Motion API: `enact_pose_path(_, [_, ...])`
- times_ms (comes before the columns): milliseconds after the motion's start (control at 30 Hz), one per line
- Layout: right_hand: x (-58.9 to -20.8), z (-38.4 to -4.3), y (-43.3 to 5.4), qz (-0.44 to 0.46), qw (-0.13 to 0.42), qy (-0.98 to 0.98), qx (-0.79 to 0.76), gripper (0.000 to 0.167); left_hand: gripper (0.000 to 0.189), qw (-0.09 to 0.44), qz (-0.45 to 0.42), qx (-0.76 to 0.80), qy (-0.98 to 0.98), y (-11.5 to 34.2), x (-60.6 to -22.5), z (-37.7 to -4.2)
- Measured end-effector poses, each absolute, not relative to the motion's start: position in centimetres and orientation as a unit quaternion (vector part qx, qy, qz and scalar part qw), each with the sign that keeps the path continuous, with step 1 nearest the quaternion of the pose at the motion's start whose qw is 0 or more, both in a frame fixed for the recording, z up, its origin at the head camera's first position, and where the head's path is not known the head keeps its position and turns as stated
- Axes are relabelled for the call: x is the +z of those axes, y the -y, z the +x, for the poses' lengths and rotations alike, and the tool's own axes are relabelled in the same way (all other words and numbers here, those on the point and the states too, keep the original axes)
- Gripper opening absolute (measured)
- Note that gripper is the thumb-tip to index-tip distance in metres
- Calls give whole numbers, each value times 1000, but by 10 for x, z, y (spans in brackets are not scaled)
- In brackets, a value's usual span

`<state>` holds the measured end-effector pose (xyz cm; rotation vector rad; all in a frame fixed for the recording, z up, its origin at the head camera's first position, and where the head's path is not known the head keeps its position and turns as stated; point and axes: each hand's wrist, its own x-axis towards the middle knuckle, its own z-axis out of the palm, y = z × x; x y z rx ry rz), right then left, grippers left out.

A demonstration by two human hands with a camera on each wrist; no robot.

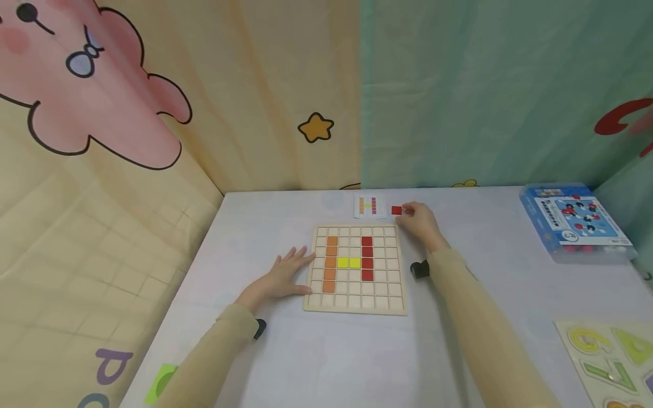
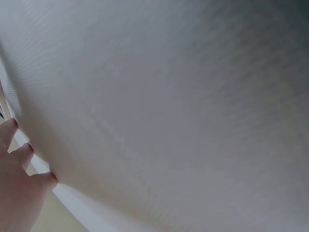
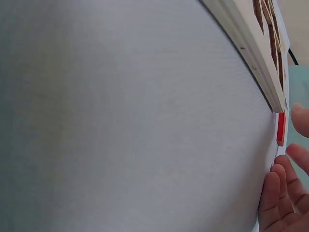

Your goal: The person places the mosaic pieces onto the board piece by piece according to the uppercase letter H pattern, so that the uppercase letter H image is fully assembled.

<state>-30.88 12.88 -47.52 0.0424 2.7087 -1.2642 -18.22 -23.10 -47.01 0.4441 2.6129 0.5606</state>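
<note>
A wooden grid board lies on the table, with a column of orange tiles, a column of red tiles and two yellow tiles joining them. My left hand is spread flat at the board's left edge, thumb and fingertips right at the rim. Beyond the board's far right corner, a loose red tile lies on the table. My right hand is at this tile; in the right wrist view its thumb and index finger are parted beside the red tile.
A small pattern card showing the same coloured layout lies behind the board. A blue boxed set stands at the far right. A number puzzle board lies at the near right, and a green piece at the near left.
</note>
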Motion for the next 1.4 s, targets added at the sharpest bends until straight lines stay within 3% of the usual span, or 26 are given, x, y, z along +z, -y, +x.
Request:
enact_pose_path(167, [-477,-312,-127,-13,76,-922,-379,49,91,214,160,200,-943,231,-471,-181])
enact_pose_path(533, [-476,-313,-123,-3,43,-931,-363,27,92,209,165,199,-943,232,-473,-183])
enact_pose_path(1400, [-477,-311,-138,12,64,-900,-430,27,92,212,155,190,-946,231,-473,-184])
